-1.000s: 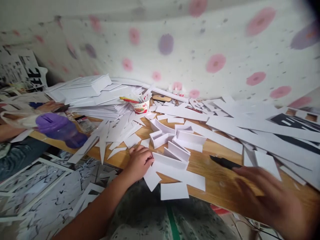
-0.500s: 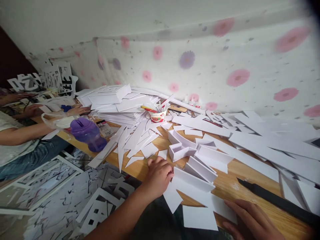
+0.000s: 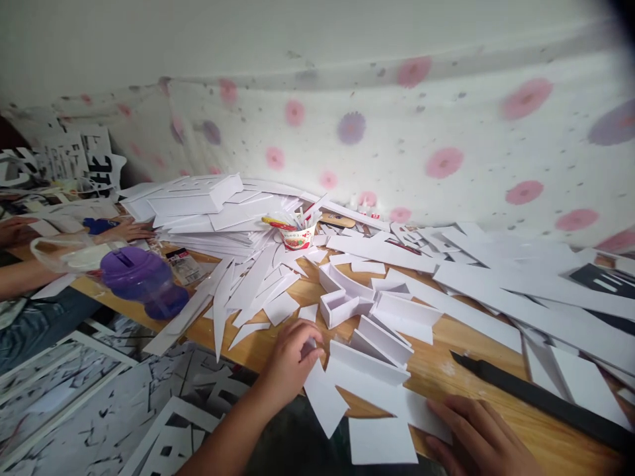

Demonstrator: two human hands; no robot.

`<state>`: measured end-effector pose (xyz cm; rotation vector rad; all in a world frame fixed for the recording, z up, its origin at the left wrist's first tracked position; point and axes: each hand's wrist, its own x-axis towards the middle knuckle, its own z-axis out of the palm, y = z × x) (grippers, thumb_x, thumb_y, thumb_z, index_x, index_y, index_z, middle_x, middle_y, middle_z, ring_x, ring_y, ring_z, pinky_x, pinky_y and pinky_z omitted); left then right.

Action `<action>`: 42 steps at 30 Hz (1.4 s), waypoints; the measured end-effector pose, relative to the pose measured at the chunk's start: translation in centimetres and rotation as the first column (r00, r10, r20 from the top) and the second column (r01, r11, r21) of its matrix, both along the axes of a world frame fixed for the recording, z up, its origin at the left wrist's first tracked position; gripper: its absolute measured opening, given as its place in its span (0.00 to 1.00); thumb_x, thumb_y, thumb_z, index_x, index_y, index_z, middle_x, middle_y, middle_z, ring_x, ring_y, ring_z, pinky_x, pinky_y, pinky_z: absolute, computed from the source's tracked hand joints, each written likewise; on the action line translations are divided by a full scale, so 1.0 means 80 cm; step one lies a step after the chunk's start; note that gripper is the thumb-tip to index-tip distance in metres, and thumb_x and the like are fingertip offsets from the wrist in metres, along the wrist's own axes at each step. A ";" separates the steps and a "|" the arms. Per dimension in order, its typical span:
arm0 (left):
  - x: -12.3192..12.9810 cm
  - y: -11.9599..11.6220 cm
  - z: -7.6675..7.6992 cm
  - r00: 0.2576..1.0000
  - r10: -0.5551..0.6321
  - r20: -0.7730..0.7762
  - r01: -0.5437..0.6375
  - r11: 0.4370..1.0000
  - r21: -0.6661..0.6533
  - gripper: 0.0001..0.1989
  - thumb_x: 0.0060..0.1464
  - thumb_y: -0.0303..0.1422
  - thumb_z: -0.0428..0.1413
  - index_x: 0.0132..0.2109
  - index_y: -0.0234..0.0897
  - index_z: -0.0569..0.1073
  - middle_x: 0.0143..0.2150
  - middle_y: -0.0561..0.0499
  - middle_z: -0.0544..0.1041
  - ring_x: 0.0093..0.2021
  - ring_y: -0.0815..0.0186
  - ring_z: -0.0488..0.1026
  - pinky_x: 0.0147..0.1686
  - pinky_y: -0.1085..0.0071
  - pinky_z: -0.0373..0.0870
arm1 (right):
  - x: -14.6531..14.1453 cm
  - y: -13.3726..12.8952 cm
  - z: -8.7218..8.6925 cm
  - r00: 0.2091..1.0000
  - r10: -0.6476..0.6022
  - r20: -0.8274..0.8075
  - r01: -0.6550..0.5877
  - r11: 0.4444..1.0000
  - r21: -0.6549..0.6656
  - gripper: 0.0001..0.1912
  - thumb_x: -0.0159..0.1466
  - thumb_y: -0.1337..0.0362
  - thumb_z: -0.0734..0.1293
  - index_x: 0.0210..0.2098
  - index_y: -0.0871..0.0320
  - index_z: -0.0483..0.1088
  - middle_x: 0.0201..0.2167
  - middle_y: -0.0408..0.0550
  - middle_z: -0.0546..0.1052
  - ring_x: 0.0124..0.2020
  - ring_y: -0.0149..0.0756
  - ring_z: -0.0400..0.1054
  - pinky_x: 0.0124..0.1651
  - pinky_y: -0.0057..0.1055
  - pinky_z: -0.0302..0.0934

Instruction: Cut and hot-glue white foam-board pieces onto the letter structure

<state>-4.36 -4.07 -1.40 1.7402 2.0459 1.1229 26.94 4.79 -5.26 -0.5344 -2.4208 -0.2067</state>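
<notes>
A white board piece (image 3: 364, 377) with an upright strip along its back edge lies at the table's front edge. My left hand (image 3: 294, 354) is at its left end, thumb and fingers curled together around a small white bit, mostly hidden. Fingers of my right hand (image 3: 466, 430) are spread and rest on the piece's right end. Just behind stand white folded strips (image 3: 381, 340) and a letter-like white form (image 3: 347, 294). In front, a loose white rectangle (image 3: 381, 441) overhangs the edge.
A long black blade-like tool (image 3: 536, 396) lies at right. White offcuts surround a paper cup (image 3: 297, 237) of sticks. A purple bottle (image 3: 143, 281) stands at left, near another person's hand (image 3: 124, 231). Stacked white boards (image 3: 198, 198) are behind.
The view has turned to the right. My left hand has lifted a little, its thumb now showing against the fingers. My right hand still rests on the white piece.
</notes>
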 end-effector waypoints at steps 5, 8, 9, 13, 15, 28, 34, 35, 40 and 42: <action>-0.003 -0.002 -0.006 0.994 0.041 0.101 -0.041 0.999 0.002 0.06 0.50 0.24 0.53 0.36 0.40 0.67 0.41 0.51 0.77 0.45 0.60 0.71 0.46 0.62 0.65 | -0.001 -0.016 0.011 0.998 -0.049 0.038 0.054 0.986 -0.155 0.15 0.64 0.57 0.65 0.46 0.57 0.71 0.39 0.53 0.74 0.38 0.41 0.70 0.38 0.37 0.70; 0.000 -0.001 -0.007 0.993 0.053 0.109 -0.053 0.999 -0.007 0.05 0.49 0.26 0.54 0.33 0.40 0.66 0.39 0.51 0.77 0.44 0.59 0.71 0.45 0.61 0.65 | -0.001 -0.022 0.014 0.996 -0.069 0.051 0.079 0.971 -0.227 0.14 0.64 0.58 0.65 0.47 0.57 0.70 0.40 0.53 0.73 0.40 0.42 0.69 0.41 0.40 0.68; 0.000 0.000 -0.007 0.993 0.054 0.107 -0.054 0.999 -0.006 0.04 0.49 0.27 0.55 0.33 0.40 0.66 0.38 0.51 0.77 0.43 0.59 0.71 0.45 0.61 0.65 | -0.001 -0.023 0.014 0.996 -0.075 0.056 0.087 0.966 -0.242 0.14 0.64 0.59 0.65 0.47 0.58 0.70 0.41 0.53 0.73 0.40 0.42 0.68 0.42 0.41 0.67; 0.001 0.002 -0.006 0.995 0.035 0.091 -0.036 0.999 0.010 0.03 0.52 0.28 0.54 0.30 0.40 0.69 0.32 0.53 0.76 0.36 0.63 0.71 0.42 0.63 0.66 | -0.001 -0.024 0.013 0.995 -0.072 0.062 0.085 0.967 -0.239 0.14 0.64 0.59 0.66 0.47 0.58 0.70 0.41 0.53 0.72 0.41 0.42 0.67 0.42 0.41 0.66; 0.002 0.002 -0.007 0.996 0.029 0.090 -0.031 0.999 0.022 0.04 0.52 0.29 0.55 0.30 0.40 0.70 0.30 0.54 0.77 0.34 0.64 0.71 0.42 0.64 0.66 | 0.000 -0.024 0.012 0.996 -0.067 0.061 0.079 0.971 -0.225 0.14 0.64 0.60 0.66 0.47 0.59 0.70 0.41 0.53 0.72 0.41 0.42 0.67 0.42 0.40 0.66; 0.003 0.001 -0.014 0.997 0.038 0.060 -0.044 0.993 0.105 0.06 0.54 0.30 0.56 0.29 0.40 0.74 0.32 0.53 0.81 0.35 0.64 0.75 0.56 0.58 0.59 | -0.001 -0.026 0.019 0.995 -0.062 0.074 0.076 0.974 -0.214 0.14 0.64 0.61 0.66 0.47 0.60 0.70 0.41 0.54 0.71 0.40 0.42 0.66 0.40 0.40 0.65; 0.002 0.003 -0.009 1.000 0.003 -0.002 -0.003 0.998 0.066 0.08 0.57 0.30 0.51 0.32 0.41 0.74 0.36 0.53 0.81 0.39 0.63 0.76 0.58 0.55 0.55 | 0.000 -0.025 0.018 0.995 -0.064 0.080 0.080 0.973 -0.215 0.14 0.63 0.61 0.67 0.47 0.60 0.70 0.41 0.54 0.72 0.40 0.42 0.66 0.41 0.40 0.65; 0.003 0.003 -0.009 1.000 0.004 -0.011 -0.003 0.998 0.060 0.09 0.57 0.30 0.51 0.32 0.41 0.74 0.38 0.53 0.82 0.40 0.62 0.76 0.58 0.54 0.53 | 0.000 -0.025 0.018 0.995 -0.068 0.079 0.084 0.971 -0.222 0.14 0.63 0.61 0.67 0.47 0.59 0.71 0.41 0.54 0.72 0.40 0.42 0.66 0.41 0.40 0.65; 0.006 0.004 -0.009 0.999 0.008 -0.045 -0.006 0.999 0.037 0.09 0.56 0.28 0.51 0.30 0.41 0.73 0.36 0.53 0.80 0.44 0.61 0.74 0.59 0.53 0.49 | 0.000 -0.027 0.018 0.994 -0.083 0.076 0.100 0.963 -0.251 0.13 0.64 0.61 0.66 0.47 0.58 0.71 0.41 0.53 0.73 0.40 0.42 0.67 0.42 0.40 0.65; 0.007 0.004 -0.009 0.999 0.006 -0.048 -0.004 0.999 0.033 0.09 0.55 0.26 0.52 0.28 0.40 0.72 0.33 0.54 0.79 0.43 0.61 0.74 0.59 0.53 0.48 | 0.000 -0.027 0.018 0.993 -0.082 0.084 0.101 0.963 -0.251 0.14 0.64 0.61 0.66 0.47 0.58 0.71 0.41 0.53 0.72 0.40 0.42 0.67 0.42 0.40 0.65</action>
